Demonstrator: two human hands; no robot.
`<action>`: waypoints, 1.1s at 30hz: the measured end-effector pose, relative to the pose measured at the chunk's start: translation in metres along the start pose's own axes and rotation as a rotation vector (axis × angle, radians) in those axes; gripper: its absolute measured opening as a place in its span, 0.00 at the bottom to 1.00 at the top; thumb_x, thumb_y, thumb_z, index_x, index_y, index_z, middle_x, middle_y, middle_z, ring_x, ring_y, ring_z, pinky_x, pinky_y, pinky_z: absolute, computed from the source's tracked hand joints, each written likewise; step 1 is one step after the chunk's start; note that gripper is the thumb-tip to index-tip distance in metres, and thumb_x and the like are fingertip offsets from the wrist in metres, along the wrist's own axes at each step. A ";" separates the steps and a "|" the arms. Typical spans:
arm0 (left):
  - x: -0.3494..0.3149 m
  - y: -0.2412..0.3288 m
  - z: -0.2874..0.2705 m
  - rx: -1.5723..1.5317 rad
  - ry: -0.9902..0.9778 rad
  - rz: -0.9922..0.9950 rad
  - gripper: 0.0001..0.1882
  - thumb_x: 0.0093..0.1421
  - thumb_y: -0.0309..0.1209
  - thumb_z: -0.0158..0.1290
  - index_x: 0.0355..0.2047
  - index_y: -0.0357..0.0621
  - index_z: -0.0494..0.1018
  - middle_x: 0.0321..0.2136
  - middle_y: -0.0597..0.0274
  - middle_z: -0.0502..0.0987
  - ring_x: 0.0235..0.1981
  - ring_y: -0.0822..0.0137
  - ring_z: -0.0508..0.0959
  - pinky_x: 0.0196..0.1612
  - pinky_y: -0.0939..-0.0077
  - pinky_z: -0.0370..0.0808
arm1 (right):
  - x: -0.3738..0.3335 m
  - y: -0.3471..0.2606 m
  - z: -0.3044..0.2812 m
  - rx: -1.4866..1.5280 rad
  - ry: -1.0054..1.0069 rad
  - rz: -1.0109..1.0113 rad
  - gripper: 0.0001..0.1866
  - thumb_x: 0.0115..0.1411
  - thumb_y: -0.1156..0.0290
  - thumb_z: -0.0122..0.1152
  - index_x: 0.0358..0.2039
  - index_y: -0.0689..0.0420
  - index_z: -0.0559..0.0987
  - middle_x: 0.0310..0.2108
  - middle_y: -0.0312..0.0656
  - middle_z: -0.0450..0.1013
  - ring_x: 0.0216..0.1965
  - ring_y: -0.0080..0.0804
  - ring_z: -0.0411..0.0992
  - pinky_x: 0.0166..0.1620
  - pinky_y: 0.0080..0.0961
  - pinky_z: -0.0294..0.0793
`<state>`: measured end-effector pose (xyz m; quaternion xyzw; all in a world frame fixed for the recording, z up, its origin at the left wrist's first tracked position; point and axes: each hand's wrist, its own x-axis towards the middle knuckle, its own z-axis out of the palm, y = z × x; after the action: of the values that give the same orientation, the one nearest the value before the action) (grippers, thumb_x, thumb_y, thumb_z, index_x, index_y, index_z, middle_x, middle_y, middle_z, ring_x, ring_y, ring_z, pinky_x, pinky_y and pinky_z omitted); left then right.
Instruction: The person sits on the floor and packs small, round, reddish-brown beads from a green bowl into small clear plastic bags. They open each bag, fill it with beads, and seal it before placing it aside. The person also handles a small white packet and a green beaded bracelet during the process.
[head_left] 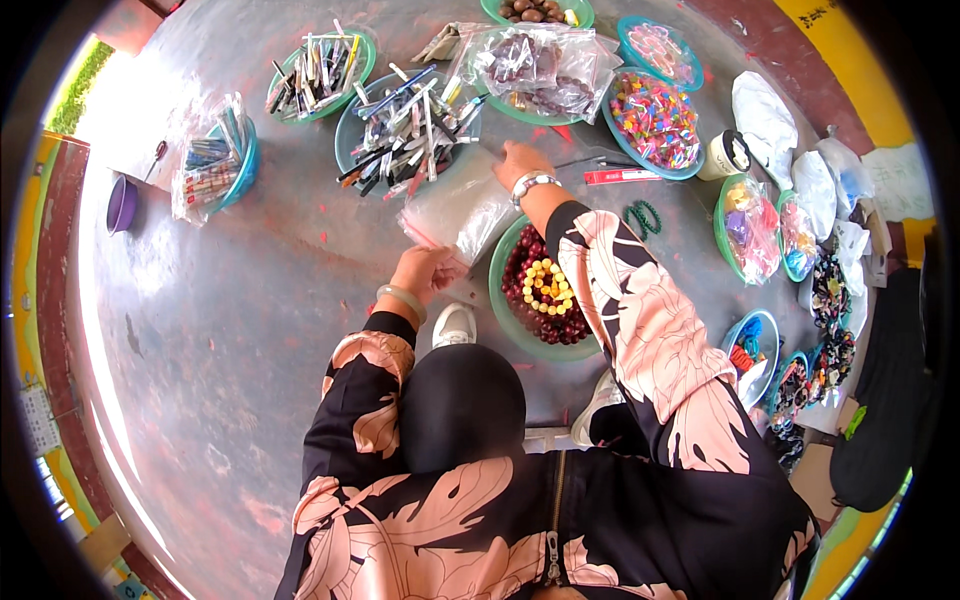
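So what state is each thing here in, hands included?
left hand: pinching the near edge of the clear plastic bag
right hand: resting on the bag's far end
clear plastic bag: lying flat on the floor
green bowl of beads: full, uncovered
bowl of pens: heaped, uncovered

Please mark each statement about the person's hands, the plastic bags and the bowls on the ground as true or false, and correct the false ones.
1. The left hand holds the stack of clear plastic bags at its near end. True.
2. The right hand wears no bracelet. False: a bead bracelet sits on its wrist.
3. The green bowl near the right forearm holds bead strings. True.
4. The bowl of pens lies upside down. False: it stands upright, full of pens.
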<state>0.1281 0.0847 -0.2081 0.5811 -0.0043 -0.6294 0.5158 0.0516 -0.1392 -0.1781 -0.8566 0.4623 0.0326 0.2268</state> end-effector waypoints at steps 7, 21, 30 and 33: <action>-0.045 0.035 0.007 0.607 0.345 0.093 0.13 0.57 0.36 0.49 0.31 0.36 0.70 0.26 0.52 0.77 0.29 0.61 0.78 0.28 0.72 0.70 | -0.059 0.010 -0.027 0.042 0.220 -0.285 0.12 0.48 0.64 0.55 0.32 0.54 0.76 0.33 0.47 0.71 0.37 0.45 0.69 0.41 0.37 0.68; 0.004 0.012 0.047 1.882 0.156 0.907 0.27 0.56 0.36 0.44 0.56 0.44 0.57 0.59 0.48 0.54 0.61 0.52 0.51 0.61 0.60 0.48 | -0.207 0.249 -0.030 1.209 -0.756 0.493 0.35 0.49 0.62 0.63 0.55 0.51 0.59 0.49 0.46 0.65 0.45 0.42 0.69 0.43 0.41 0.71; 0.022 -0.006 0.040 1.936 0.137 0.804 0.29 0.56 0.38 0.43 0.58 0.47 0.55 0.59 0.46 0.51 0.61 0.49 0.50 0.61 0.55 0.44 | -0.220 0.218 0.005 1.428 -0.565 0.523 0.18 0.47 0.77 0.53 0.42 0.57 0.72 0.37 0.40 0.73 0.37 0.35 0.73 0.38 0.37 0.74; 0.021 -0.004 0.038 1.868 0.123 0.804 0.29 0.56 0.37 0.44 0.58 0.46 0.55 0.59 0.45 0.51 0.61 0.48 0.50 0.61 0.55 0.45 | -0.219 0.236 0.018 1.358 -0.482 0.524 0.18 0.46 0.75 0.55 0.40 0.58 0.73 0.33 0.43 0.74 0.31 0.36 0.74 0.35 0.37 0.75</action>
<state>0.1015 0.0508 -0.2135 0.7385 -0.6622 -0.1235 0.0287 -0.2605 -0.0726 -0.2204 -0.3610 0.5066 -0.0201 0.7827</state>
